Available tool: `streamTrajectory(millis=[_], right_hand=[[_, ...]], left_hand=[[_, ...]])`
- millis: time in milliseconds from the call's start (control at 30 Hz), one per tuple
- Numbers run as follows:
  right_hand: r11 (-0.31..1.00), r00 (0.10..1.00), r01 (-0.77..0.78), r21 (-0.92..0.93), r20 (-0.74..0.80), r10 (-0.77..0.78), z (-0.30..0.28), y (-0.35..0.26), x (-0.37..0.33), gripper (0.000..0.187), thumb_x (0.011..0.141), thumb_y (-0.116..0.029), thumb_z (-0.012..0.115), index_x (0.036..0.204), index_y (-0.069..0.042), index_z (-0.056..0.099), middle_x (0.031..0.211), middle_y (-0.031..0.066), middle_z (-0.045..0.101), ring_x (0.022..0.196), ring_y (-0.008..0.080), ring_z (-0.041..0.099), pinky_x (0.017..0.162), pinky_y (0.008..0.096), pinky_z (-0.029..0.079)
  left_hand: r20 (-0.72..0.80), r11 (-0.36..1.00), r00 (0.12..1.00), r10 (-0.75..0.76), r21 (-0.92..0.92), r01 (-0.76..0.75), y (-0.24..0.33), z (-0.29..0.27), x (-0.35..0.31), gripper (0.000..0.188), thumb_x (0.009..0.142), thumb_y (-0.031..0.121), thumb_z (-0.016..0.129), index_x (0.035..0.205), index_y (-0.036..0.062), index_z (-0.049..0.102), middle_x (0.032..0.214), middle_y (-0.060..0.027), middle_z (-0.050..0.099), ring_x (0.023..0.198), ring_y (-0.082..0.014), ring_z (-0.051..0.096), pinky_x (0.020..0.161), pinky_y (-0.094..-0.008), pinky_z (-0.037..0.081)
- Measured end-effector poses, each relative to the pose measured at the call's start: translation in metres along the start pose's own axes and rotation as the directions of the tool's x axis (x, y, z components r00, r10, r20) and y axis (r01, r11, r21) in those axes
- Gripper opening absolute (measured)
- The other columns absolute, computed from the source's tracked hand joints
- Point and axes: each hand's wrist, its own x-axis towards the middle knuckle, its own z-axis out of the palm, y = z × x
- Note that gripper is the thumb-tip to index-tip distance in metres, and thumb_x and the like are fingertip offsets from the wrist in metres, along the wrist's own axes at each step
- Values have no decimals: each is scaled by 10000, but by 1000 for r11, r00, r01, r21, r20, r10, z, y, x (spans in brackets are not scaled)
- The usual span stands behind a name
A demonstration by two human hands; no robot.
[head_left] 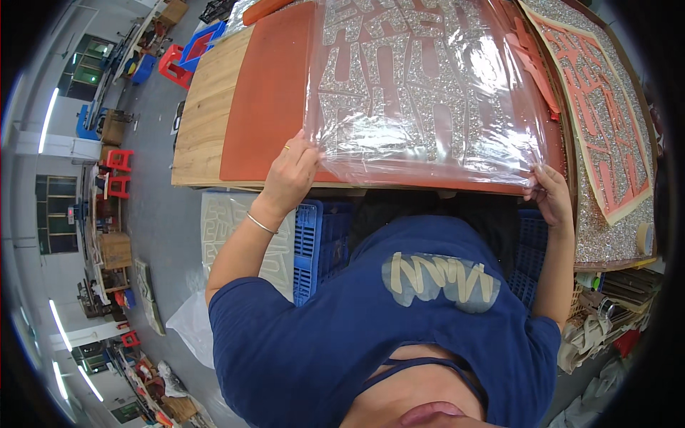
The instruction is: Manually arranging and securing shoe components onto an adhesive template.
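Note:
A clear, shiny plastic film (492, 135) is spread over a glittery rhinestone sheet (421, 96) with elongated cut-out shapes. Both lie on a reddish-brown mat (267, 93) on the table. At the film's near left corner, my left hand (291, 172) is closed with its edge between thumb and fingers. The near right corner is pinched by my right hand (551, 194), just past the table's front edge. Glare and wrinkles in the film blur part of the pattern beneath.
Right of the mat, a paper-edged stencil (599, 121) with salmon-coloured shapes lies on loose rhinestones (596, 239), near a tape roll (645, 238). Salmon strips (531, 64) lie by the film's right side. Blue crates (321, 235) stand under the table; red stools (118, 160) stand farther left.

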Motion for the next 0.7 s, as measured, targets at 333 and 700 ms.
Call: streamTrajectory(millis=[333, 700], right_hand=[[989, 992, 60, -135, -98, -73, 5, 0, -10, 222, 941, -228, 547, 991, -17, 594, 783, 19, 597, 645, 108, 609, 532, 242, 527], [894, 900, 271, -356, -235, -367, 34, 7, -4, 303, 904, -148, 599, 1130, 52, 618, 879, 3, 623, 796, 60, 524, 727, 203, 419]], left_hand=[[123, 1000, 992, 2, 28, -5, -4, -16, 7, 232, 725, -72, 627, 939, 19, 627, 858, -99, 536, 861, -270, 581, 794, -358, 522], [-14, 995, 998, -63, 83, 64, -18, -2, -7, 183, 758, -68, 656, 925, -1, 624, 988, -106, 642, 855, -277, 600, 744, -350, 505]])
